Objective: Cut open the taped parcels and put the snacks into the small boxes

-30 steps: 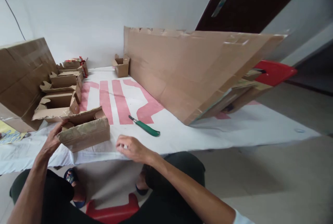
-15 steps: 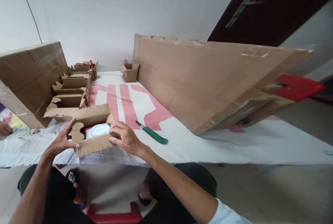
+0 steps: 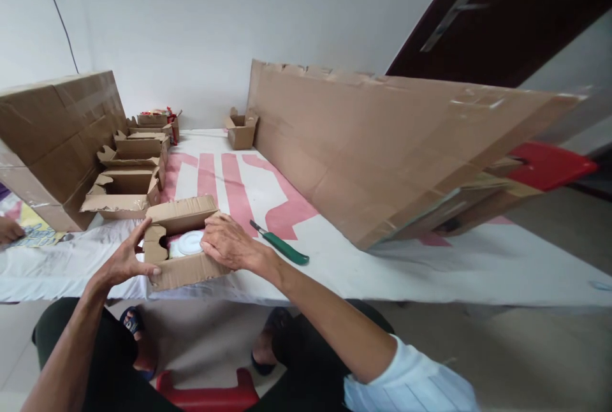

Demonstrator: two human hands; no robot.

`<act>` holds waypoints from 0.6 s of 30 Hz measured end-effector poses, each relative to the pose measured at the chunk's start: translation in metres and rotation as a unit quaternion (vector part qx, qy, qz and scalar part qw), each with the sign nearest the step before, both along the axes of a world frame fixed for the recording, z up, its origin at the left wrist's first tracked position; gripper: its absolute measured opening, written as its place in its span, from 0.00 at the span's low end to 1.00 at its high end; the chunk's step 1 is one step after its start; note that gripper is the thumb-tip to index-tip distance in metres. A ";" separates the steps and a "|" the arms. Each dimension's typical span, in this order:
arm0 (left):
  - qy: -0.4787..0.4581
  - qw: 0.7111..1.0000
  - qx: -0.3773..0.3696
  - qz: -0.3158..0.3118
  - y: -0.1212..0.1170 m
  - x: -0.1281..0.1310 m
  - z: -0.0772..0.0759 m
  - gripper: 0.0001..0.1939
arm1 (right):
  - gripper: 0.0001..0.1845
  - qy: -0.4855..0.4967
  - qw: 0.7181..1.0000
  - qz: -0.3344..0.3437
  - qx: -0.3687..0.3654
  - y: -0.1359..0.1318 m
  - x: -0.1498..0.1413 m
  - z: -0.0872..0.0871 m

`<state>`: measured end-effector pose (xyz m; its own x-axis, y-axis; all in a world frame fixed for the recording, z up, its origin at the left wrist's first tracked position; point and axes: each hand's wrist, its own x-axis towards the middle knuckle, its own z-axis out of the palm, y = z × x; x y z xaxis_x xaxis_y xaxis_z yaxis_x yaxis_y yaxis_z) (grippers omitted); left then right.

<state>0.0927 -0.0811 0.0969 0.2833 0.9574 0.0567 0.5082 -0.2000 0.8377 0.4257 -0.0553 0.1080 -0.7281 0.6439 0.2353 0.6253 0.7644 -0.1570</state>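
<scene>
A small open cardboard box (image 3: 184, 273) lies at the table's near edge with its long flaps folded outward. Inside it shows a white round lid-like object (image 3: 189, 243); the rest of the contents is hidden. My left hand (image 3: 125, 262) grips the box's left end, thumb on the front flap and fingers behind. Over the right end, my right hand (image 3: 228, 243) has its fingers curled down at the end flap, beside the white object. A knife with a green handle (image 3: 287, 250) rests on the cloth to the right of the box.
Several open small boxes (image 3: 127, 183) stand in a row along a large carton (image 3: 62, 144) at left. Another small box (image 3: 241, 131) stands far back beside a large slanting cardboard panel (image 3: 363, 150). Another person's hand (image 3: 9, 231) is at the left edge, near yellow printed packaging (image 3: 38, 236).
The box has shifted slightly right, with my left hand still on it. My right hand has turned and now covers more of the right end, fingers curled over the flap there.
</scene>
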 end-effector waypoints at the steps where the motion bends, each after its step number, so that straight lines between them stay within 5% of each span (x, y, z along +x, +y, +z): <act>1: 0.000 1.000 -0.001 0.001 0.000 0.000 0.000 0.74 | 0.18 -0.015 1.000 -0.004 -0.001 0.004 0.002 0.001; 9: -0.001 1.000 -0.011 -0.004 0.001 0.001 0.000 0.74 | 0.08 0.033 0.998 -0.002 0.048 0.012 0.018 0.002; 14: 0.012 1.000 -0.006 0.004 0.000 0.001 0.000 0.71 | 0.09 0.035 0.991 -0.073 0.110 0.004 0.023 0.011; 18: 0.031 0.998 0.010 0.050 -0.002 0.009 0.001 0.60 | 0.11 0.014 0.978 -0.167 0.127 0.001 0.039 0.013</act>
